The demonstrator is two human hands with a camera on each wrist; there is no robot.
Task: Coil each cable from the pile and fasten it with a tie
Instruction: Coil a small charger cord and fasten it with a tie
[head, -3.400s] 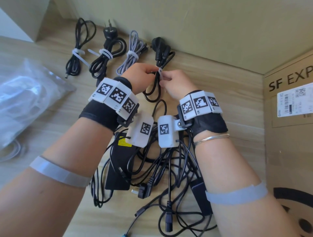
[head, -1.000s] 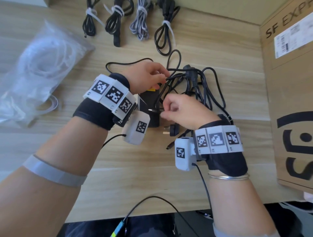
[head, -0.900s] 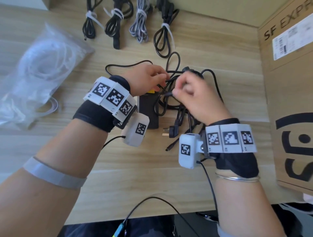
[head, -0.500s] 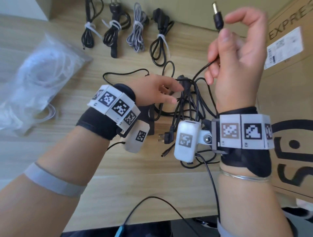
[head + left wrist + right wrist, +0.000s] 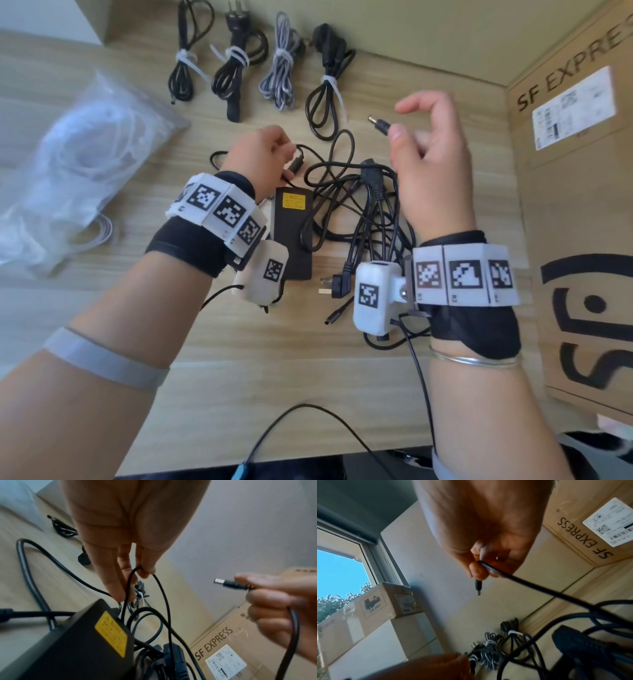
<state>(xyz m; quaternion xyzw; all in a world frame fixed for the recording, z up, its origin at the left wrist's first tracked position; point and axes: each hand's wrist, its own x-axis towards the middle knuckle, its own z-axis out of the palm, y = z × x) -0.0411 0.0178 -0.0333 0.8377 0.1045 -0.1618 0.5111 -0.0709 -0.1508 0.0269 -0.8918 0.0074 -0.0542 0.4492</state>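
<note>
A: We see the right hand (image 5: 433, 164) up above the pale wooden bench (image 5: 239, 359). Its grip pinches the thin black cable with the round metal-tipped plug (image 5: 378, 124) just behind the plug, between thumb and a finger. The pointer finger is lifted and curved over it.

B: In the right wrist view we see that plug (image 5: 478, 586) poke out below the fingers, and the cable runs down to the pile.

A: The left hand (image 5: 262, 154) is lower, near the bench. Its grip pinches a loop of the same thin black cable, as we see in the left wrist view, where the fingertips (image 5: 145, 570) hold the bend.

B: Under the hands lies the tangled pile of black cables (image 5: 359, 212). The flat black power brick with the yellow label (image 5: 291, 233) lies at its left side, touching it.

A: At the back of the bench we see four coiled cables with white ties (image 5: 260, 68) in a row by the wall. Three are black and one is grey braided.

B: To the left lies a clear plastic bag of white ties (image 5: 78, 171). To the right stands a brown cardboard box printed SF EXPRESS (image 5: 575, 205).
</note>
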